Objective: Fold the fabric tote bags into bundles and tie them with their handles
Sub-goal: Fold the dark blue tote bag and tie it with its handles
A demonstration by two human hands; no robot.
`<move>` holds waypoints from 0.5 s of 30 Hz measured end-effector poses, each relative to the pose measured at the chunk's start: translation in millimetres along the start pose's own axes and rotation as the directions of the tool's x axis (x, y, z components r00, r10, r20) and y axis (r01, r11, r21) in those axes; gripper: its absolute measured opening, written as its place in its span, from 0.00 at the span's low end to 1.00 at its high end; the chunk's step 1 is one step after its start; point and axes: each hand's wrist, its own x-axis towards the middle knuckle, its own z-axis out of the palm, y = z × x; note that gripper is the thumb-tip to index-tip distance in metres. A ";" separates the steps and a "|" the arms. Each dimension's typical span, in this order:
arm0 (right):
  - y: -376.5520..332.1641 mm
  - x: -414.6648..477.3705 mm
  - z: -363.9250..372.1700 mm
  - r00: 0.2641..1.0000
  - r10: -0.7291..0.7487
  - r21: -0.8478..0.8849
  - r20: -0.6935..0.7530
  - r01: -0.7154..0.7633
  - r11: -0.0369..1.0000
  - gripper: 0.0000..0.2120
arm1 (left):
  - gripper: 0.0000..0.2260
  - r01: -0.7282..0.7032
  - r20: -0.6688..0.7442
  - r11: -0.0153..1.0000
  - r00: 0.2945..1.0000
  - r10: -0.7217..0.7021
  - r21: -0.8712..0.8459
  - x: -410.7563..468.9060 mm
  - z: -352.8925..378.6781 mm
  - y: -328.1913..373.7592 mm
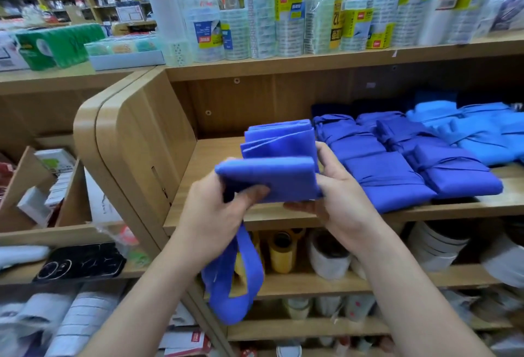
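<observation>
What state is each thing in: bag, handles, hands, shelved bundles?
tote bag: folded, held in air, untied.
handles: hanging loose below the bag.
left hand: grips bag's left end.
right hand: grips bag's right end.
dark blue bundles: tied, on shelf.
light blue bundles: tied, on shelf.

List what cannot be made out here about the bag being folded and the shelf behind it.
Head view only.
- Left hand: fingers hidden behind the tote bag, outline motion-blurred.
- Where the handles join the bag: covered by that hand.
- Dark items behind the tied bundles: in shadow.
- Light blue bundles: cut off by the right edge.
</observation>
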 end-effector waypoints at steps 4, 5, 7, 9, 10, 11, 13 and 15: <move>-0.5 1.4 4.1 0.991 -0.058 0.013 -0.122 0.060 0.998 0.18 | 0.08 0.126 -0.100 0.992 0.987 -0.122 0.033 12.4 10.5 4.9; 0.1 1.1 4.0 0.989 -0.075 0.011 -0.131 0.077 0.997 0.19 | 0.09 0.135 -0.125 0.988 0.984 -0.125 0.080 14.7 11.8 3.9; -1.7 -0.8 2.0 0.992 -0.091 0.010 -0.087 0.092 0.996 0.23 | 0.16 0.190 -0.122 0.977 0.977 -0.178 0.097 17.5 11.4 1.1; -7.3 -1.3 -1.8 0.997 -0.072 0.025 -0.004 0.072 0.997 0.21 | 0.23 0.267 -0.029 0.964 0.963 -0.267 0.009 19.4 9.7 -4.4; -12.0 -2.1 -3.6 0.999 -0.029 0.032 0.038 0.028 0.999 0.20 | 0.21 0.294 0.029 0.956 0.955 -0.294 -0.007 19.3 9.9 -8.3; -16.4 -2.5 -4.5 0.998 0.024 -0.007 0.056 -0.024 1.000 0.19 | 0.17 0.305 0.067 0.952 0.950 -0.305 0.012 18.7 11.1 -11.1; -21.5 -2.4 -1.0 0.999 0.038 -0.269 0.019 -0.031 0.963 0.24 | 0.13 0.293 0.068 0.952 0.952 -0.299 0.085 15.8 16.2 -13.2; -17.4 -0.7 8.8 0.985 -0.137 -0.492 -0.103 0.069 0.868 0.28 | 0.11 0.284 0.038 0.950 0.956 -0.291 0.129 14.3 23.0 -12.5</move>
